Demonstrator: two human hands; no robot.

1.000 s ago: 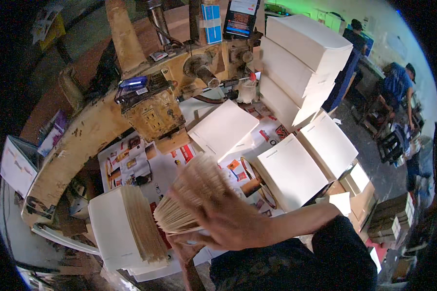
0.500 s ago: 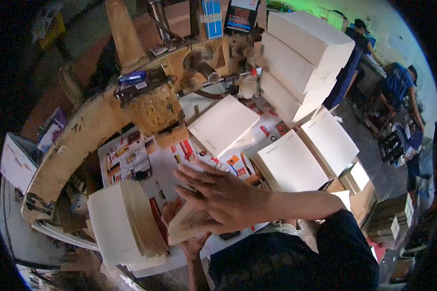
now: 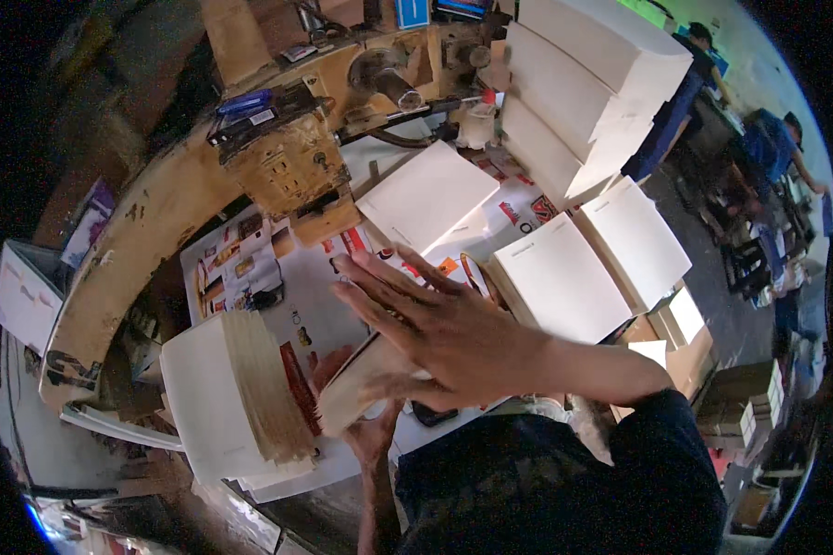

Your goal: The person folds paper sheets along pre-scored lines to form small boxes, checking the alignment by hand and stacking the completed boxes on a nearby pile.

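Observation:
My left hand (image 3: pixel 372 433) grips a thin stack of paper sheets (image 3: pixel 351 388) from below, its fingers partly hidden by the paper and by the other hand. Over the upper side of that stack lies my right hand (image 3: pixel 444 338), flat, with its fingers stretched out and slightly apart. Just left of both hands a thick pile of paper (image 3: pixel 203 398) leans with its rough, layered edges toward them. A printed sheet (image 3: pixel 319 305) with colourful pictures covers the worktop underneath.
White paper stacks stand ahead (image 3: pixel 430 196) and to the right (image 3: pixel 560 287), (image 3: pixel 636 240). A tall block of stacks (image 3: pixel 583 102) rises at the back. The machine's curved metal arm (image 3: pixel 129 240) bounds the left side. Other people (image 3: pixel 772 143) work at the far right.
The view has tilted, so the scene sits slightly higher. My right hand has slid a little across the held stack, whose upper edge now shows more. My left hand keeps its hold.

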